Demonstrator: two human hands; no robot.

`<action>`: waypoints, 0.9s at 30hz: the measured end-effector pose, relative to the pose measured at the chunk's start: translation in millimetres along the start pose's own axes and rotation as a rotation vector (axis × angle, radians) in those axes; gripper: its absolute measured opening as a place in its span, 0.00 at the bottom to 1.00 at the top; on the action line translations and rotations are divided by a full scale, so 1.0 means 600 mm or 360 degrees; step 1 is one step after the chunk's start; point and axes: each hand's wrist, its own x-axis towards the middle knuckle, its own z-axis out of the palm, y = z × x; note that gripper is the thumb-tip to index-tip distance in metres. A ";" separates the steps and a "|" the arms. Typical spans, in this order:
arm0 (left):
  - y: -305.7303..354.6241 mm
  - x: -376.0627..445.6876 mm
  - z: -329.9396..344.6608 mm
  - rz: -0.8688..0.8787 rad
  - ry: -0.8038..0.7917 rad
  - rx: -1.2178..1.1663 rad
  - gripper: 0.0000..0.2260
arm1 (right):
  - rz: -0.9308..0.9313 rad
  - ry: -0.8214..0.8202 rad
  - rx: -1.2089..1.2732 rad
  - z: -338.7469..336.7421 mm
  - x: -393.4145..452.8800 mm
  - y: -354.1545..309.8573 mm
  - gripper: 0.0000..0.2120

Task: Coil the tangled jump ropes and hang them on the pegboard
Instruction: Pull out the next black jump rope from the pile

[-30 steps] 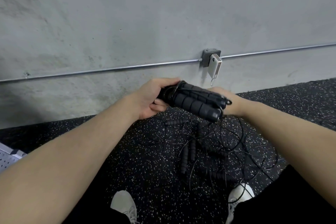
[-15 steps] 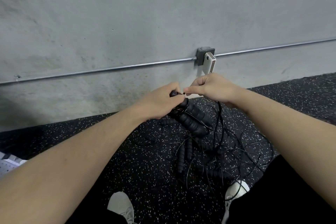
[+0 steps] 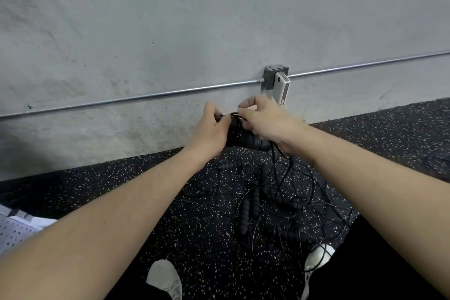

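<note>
Both hands meet in front of the far concrete wall point(image 3: 194, 19), above the speckled floor point(image 3: 146, 190): the left hand point(image 3: 210, 133) has its fingers wrapped round the bundled black handles point(image 3: 246, 140) of a jump rope, and the right hand point(image 3: 265, 120) pinches the thin cord point(image 3: 235, 114) at the bundle's top. Under them, more tangled ropes point(image 3: 275, 202) lie loose on the floor between the white shoes point(image 3: 165, 277), while a corner of the pegboard point(image 3: 14, 231) shows at the near left.
</note>
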 end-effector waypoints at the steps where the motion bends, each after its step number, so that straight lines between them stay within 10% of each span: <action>1: -0.002 0.002 -0.002 -0.0062 0.0059 -0.0111 0.07 | -0.0016 -0.0030 0.0039 0.006 -0.002 0.000 0.04; 13: 0.012 0.004 -0.006 -0.0396 0.0475 -0.0907 0.05 | -0.0226 -0.0053 0.0137 0.047 -0.017 0.000 0.08; 27: 0.019 0.019 -0.019 -0.0664 0.0389 -0.1577 0.07 | -0.0352 -0.0142 -0.0005 0.014 -0.035 0.015 0.10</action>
